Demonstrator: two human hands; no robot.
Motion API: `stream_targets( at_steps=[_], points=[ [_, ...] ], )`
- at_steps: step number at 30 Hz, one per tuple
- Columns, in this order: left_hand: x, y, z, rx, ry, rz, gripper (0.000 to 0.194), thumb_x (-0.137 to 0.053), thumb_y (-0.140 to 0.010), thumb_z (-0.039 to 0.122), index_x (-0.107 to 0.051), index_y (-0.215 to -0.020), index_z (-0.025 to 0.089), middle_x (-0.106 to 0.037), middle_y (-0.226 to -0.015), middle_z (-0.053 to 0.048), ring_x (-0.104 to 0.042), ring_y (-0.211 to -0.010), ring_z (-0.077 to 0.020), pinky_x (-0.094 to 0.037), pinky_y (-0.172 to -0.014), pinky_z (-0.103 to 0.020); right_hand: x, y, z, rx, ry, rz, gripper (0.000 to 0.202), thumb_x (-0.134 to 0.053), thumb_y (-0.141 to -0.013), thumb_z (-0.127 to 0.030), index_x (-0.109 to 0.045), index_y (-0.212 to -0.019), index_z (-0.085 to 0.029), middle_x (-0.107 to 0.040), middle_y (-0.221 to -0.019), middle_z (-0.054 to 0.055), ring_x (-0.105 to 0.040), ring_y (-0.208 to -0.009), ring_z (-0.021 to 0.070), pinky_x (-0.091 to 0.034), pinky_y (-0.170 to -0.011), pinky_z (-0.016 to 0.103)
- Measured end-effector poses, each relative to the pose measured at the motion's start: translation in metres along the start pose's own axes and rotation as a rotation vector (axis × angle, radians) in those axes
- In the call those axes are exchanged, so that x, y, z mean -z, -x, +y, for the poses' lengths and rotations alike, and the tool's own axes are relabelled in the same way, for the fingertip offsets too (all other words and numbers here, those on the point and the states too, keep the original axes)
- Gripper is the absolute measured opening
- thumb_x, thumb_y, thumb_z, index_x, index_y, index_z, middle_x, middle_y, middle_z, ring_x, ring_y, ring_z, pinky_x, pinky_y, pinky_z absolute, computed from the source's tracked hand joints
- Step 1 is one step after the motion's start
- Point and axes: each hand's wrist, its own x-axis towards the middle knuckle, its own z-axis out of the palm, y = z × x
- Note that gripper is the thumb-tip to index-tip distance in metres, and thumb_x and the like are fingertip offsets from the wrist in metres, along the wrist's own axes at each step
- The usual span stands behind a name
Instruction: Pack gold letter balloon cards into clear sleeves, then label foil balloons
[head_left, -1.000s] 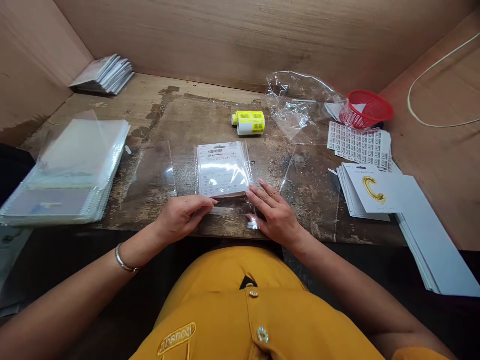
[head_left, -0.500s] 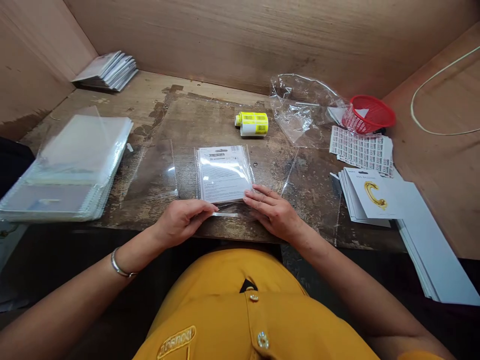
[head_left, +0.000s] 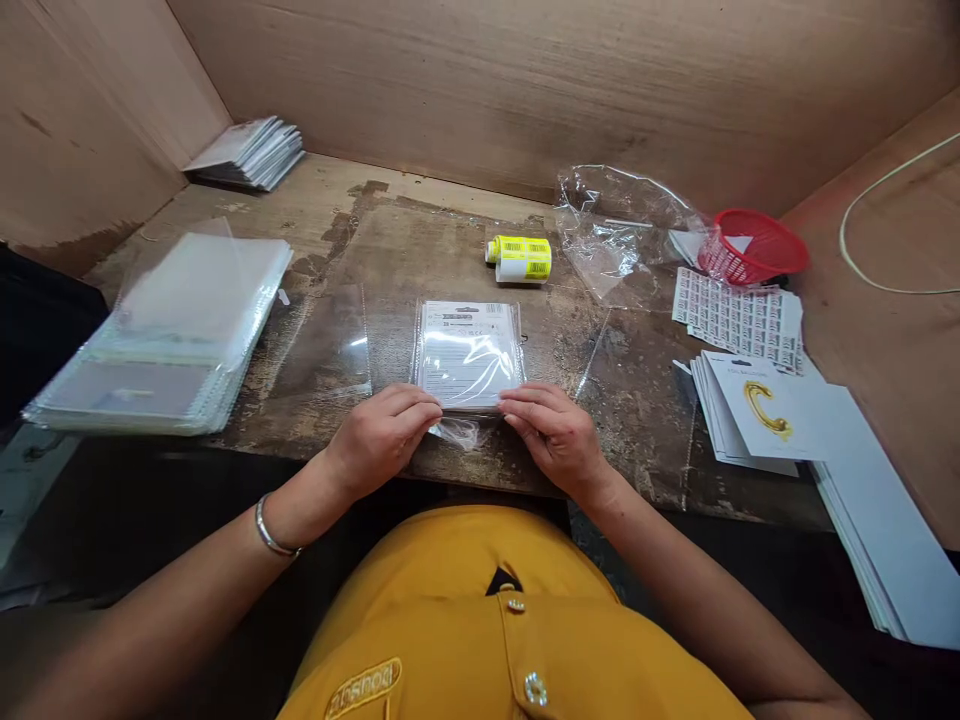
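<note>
A card in a clear plastic sleeve (head_left: 469, 360) lies flat at the middle of the table, its printed text side up and a hang hole at the far edge. The fingers of my left hand (head_left: 390, 435) are pressed together on its near left corner. At the near right corner, my right hand (head_left: 555, 435) pinches the sleeve, thumb below and fingers on top. Between the hands, a crumpled clear flap (head_left: 456, 432) sticks out toward me. Thumb contact is partly hidden on the left hand.
At left is a stack of clear sleeves (head_left: 172, 340), with stacked packets (head_left: 247, 152) behind. Beyond the card lies a roll of yellow labels (head_left: 525, 260). To the right are a clear bag (head_left: 626, 235), a red basket (head_left: 757, 245), sticker sheets (head_left: 739, 315) and balloon cards (head_left: 772, 405).
My left hand has moved from the near flap to the card's left corner. The white strip by its fingertips no longer shows. The whole view has shifted slightly.
</note>
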Motion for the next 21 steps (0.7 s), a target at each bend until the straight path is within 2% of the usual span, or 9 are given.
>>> stream_targets(
  at_steps=[2,4,6,10,17,21],
  points=[
    [0.002,-0.001,0.0,0.071,0.017,-0.043,0.018,-0.049,-0.093,0.018,-0.067,-0.092,0.014,-0.073,-0.092,-0.008,-0.067,-0.087,-0.0185,-0.054,-0.08,-0.03,-0.001,-0.005,-0.001,-0.155,-0.09,0.015,0.019,-0.054,-0.092,-0.026,-0.071,-0.09,-0.02,-0.073,-0.086,0.005,-0.066,-0.082,0.0175,-0.053,-0.077,0.032],
    [0.005,-0.003,-0.002,0.202,0.069,-0.077,0.02,-0.049,-0.093,0.023,-0.067,-0.091,0.016,-0.073,-0.091,-0.007,-0.067,-0.084,-0.0177,-0.052,-0.076,-0.028,-0.002,-0.011,0.001,-0.306,-0.168,0.019,0.022,-0.054,-0.091,-0.03,-0.07,-0.082,-0.018,-0.069,-0.075,0.003,-0.062,-0.072,0.0157,-0.049,-0.069,0.029],
    [0.006,-0.006,-0.005,0.39,0.149,-0.088,0.023,-0.049,-0.093,0.029,-0.068,-0.088,0.017,-0.073,-0.089,-0.006,-0.067,-0.081,-0.0173,-0.051,-0.074,-0.027,-0.005,-0.016,0.006,-0.422,-0.244,0.014,0.023,-0.057,-0.089,-0.032,-0.069,-0.077,-0.017,-0.068,-0.072,0.002,-0.06,-0.069,0.0149,-0.046,-0.066,0.027],
    [0.006,-0.017,-0.013,0.822,0.411,-0.079,0.026,-0.053,-0.089,0.035,-0.067,-0.079,0.017,-0.069,-0.069,-0.002,-0.064,-0.066,-0.0147,-0.048,-0.065,-0.024,-0.012,-0.025,0.018,-0.602,-0.402,0.028,0.022,-0.063,-0.081,-0.035,-0.067,-0.07,-0.017,-0.065,-0.065,0.0,-0.057,-0.061,0.0133,-0.044,-0.063,0.026],
    [-0.002,-0.029,-0.026,1.219,0.712,0.042,0.014,-0.062,-0.08,0.024,-0.055,-0.072,0.016,-0.061,-0.052,0.002,-0.058,-0.048,-0.0117,-0.046,-0.052,-0.021,-0.018,-0.036,0.023,-0.669,-0.42,-0.022,0.024,-0.061,-0.076,-0.04,-0.064,-0.069,-0.017,-0.062,-0.059,0.0,-0.055,-0.055,0.0129,-0.042,-0.056,0.025],
    [-0.003,-0.034,-0.029,1.302,0.685,-0.011,0.014,-0.058,-0.082,0.018,-0.05,-0.07,0.018,-0.058,-0.049,0.004,-0.059,-0.045,-0.0119,-0.045,-0.048,-0.02,-0.02,-0.041,0.025,-0.729,-0.455,-0.048,0.027,-0.054,-0.079,-0.043,-0.06,-0.07,-0.019,-0.06,-0.058,-0.001,-0.058,-0.051,0.0137,-0.043,-0.052,0.025]
  ],
)
